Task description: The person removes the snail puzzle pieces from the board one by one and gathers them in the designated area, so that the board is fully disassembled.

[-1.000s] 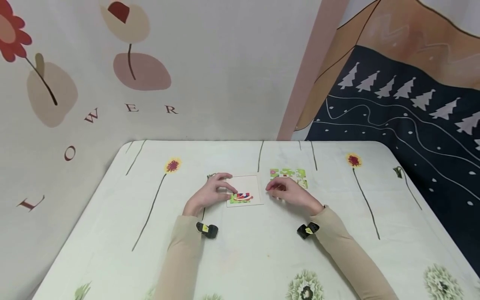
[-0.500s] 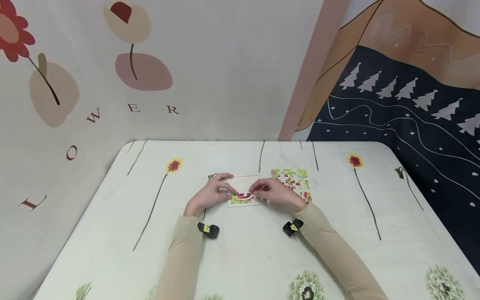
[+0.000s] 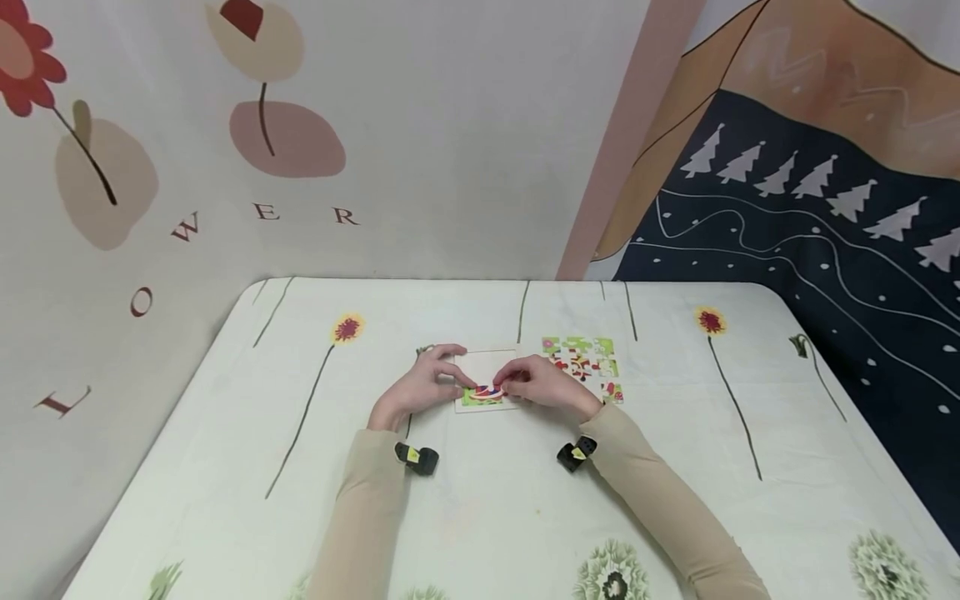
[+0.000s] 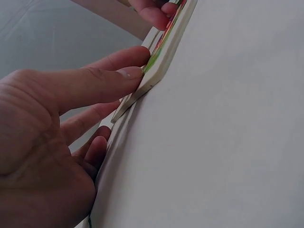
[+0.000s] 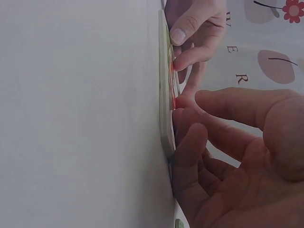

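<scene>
A thin white puzzle board (image 3: 487,364) lies on the table with a strip of joined jigsaw pieces (image 3: 482,395) along its near side, green with red, white and blue. My left hand (image 3: 429,380) rests at the board's left edge. Its thumb and index finger touch the pieces, as the left wrist view shows along the board edge (image 4: 154,78). From the right, my right hand (image 3: 545,385) reaches over the board, its fingertips at the strip's right end. The right wrist view has a fingertip against a red spot on the board (image 5: 166,114); most of that piece is hidden behind the fingers.
Right of the board lies a group of loose jigsaw pieces (image 3: 577,362), green, red and white. Both lie on a white flower-printed tablecloth (image 3: 480,500). Behind the table hangs a patterned cloth backdrop (image 3: 450,150).
My right hand has moved left from the loose pieces to the strip on the board, uncovering more of the group. My left hand has stayed in place.
</scene>
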A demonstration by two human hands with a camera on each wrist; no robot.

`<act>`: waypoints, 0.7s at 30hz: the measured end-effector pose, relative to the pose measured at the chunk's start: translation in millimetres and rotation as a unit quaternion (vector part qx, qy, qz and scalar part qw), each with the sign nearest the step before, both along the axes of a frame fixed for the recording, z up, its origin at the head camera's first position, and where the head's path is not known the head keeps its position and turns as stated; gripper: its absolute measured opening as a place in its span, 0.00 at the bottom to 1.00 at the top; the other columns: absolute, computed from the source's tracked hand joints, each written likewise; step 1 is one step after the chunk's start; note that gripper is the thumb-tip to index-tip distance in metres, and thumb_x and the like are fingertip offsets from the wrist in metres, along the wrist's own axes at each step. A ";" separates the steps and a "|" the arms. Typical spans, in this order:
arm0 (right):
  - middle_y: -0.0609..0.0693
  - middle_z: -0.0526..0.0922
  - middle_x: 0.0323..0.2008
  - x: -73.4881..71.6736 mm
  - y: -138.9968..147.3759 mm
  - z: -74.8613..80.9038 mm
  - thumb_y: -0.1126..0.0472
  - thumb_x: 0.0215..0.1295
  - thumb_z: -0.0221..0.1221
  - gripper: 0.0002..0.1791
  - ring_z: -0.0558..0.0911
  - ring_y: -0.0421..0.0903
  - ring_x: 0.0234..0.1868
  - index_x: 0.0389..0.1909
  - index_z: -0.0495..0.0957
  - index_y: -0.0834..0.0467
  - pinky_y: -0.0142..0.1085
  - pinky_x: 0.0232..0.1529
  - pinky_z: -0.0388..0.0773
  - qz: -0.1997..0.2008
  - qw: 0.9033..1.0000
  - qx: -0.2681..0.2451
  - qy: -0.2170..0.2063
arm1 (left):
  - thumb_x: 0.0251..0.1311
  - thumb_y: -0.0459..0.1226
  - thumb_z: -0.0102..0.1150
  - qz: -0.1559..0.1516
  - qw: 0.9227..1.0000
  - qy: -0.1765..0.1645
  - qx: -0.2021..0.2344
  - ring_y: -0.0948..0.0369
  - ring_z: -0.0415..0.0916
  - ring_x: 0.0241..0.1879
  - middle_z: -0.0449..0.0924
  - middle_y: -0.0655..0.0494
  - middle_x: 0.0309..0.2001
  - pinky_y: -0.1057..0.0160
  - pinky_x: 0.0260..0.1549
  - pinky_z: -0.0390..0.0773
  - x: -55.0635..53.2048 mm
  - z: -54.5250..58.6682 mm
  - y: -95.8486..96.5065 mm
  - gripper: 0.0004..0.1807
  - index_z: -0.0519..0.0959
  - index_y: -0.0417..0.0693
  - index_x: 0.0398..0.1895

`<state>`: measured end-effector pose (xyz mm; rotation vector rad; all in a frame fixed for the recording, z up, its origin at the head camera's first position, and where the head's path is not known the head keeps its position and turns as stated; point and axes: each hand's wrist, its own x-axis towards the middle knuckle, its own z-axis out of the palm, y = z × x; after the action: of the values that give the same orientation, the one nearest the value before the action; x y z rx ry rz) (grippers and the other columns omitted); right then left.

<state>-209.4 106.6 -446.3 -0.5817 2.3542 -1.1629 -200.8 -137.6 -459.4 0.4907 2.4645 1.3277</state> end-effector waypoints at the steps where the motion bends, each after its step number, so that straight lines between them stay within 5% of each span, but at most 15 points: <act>1: 0.53 0.83 0.36 0.3 -0.1 0.1 0.66 0.69 0.56 0.11 0.72 0.39 0.27 0.47 0.83 0.62 0.30 0.30 0.68 0.002 1.000 -0.002 0.003 | 0.57 0.28 0.63 0.002 1.000 0.000 -0.001 0.40 0.46 0.76 0.62 0.46 0.72 0.34 0.72 0.42 0.1 0.2 0.0 0.08 0.88 0.43 0.37; 21: 0.54 0.81 0.39 0.2 1.9 -0.2 0.68 0.66 0.59 0.11 0.72 0.40 0.34 0.48 0.81 0.63 0.30 0.38 0.69 0.031 0.999 -0.009 0.012 | 0.57 0.28 0.63 0.001 1.000 0.009 -0.008 0.40 0.46 0.76 0.64 0.45 0.71 0.33 0.72 0.42 0.2 0.5 0.0 0.08 0.88 0.43 0.36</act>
<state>-209.1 108.5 -446.6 -0.6726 2.3312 -1.1563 -200.6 -137.7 -458.9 0.4997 2.4896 1.3077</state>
